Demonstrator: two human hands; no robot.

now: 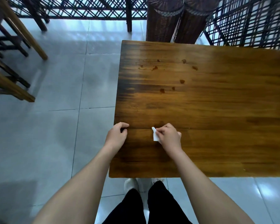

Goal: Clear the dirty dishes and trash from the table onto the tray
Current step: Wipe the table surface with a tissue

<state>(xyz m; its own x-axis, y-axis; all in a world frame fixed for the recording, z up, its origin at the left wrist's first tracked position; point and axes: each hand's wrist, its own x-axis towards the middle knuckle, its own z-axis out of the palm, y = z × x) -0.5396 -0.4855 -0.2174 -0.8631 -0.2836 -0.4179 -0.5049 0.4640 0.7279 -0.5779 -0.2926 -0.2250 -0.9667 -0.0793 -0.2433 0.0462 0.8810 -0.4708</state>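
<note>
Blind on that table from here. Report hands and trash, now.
Left hand curled at table edge, nothing seen in it. Right hand pinches white paper scrap. Brown spots on wood beyond, nothing blocking.

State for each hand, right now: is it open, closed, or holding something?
Left hand: closed, fingers curled, nothing visible in it.
Right hand: holding a white paper scrap, pinched in the fingers.
</note>
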